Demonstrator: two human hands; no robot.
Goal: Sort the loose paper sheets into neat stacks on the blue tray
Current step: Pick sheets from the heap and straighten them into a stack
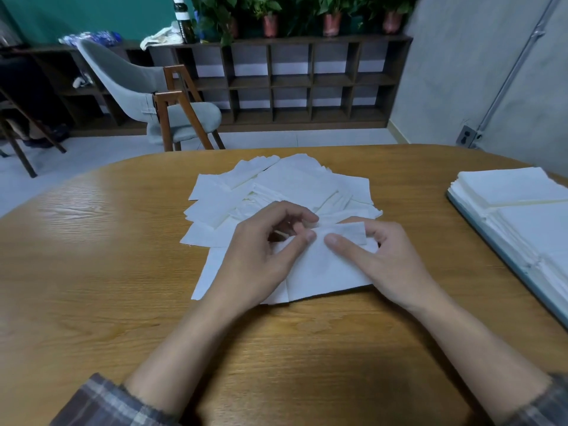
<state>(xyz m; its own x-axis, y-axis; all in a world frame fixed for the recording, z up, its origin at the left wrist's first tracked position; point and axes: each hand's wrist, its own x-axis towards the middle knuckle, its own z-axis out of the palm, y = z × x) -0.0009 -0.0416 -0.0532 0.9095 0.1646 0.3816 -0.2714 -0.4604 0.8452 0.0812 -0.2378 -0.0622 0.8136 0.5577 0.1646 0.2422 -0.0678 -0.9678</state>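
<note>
A loose pile of white paper sheets (285, 189) lies spread over the middle of the wooden table (92, 256). In front of it lies a larger white sheet (319, 272) with its far edge folded up. My left hand (261, 259) pinches that edge between thumb and curled fingers. My right hand (387, 259) grips the same sheet, thumb on top and fingers curled under the folded flap. At the right edge stands the blue tray (470, 216), carrying neat stacks of white sheets (516, 192).
A grey chair (147, 96) with wooden legs stands beyond the table's far left. Behind it runs a dark shelf unit (307, 81) with potted plants and a bottle on top. A grey wall stands at the right.
</note>
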